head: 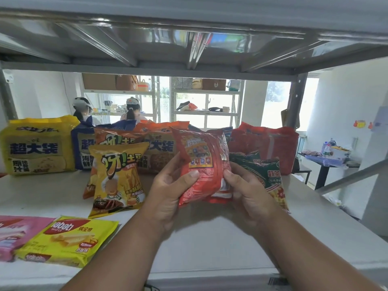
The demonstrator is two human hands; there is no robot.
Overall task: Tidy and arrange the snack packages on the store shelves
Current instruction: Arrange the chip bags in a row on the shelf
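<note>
Both my hands hold a red snack bag (204, 162) upright above the white shelf (210, 238), its back side facing me. My left hand (170, 185) grips its lower left edge, thumb on the front. My right hand (245, 190) clasps its lower right edge. A yellow chip bag (117, 177) stands to the left, with an orange bag behind it. A green shrimp-stick bag (266, 175) leans just behind my right hand. Large packs line the back: yellow (37, 145), blue (84, 148), orange (159, 148) and red (264, 143).
A yellow wafer pack (67, 240) and a pink pack (14, 234) lie flat at the front left. A metal shelf (189, 38) hangs low overhead, with a post (294, 101) at the back right. Two people sit beyond the shelf. A dark table (327, 162) stands far right.
</note>
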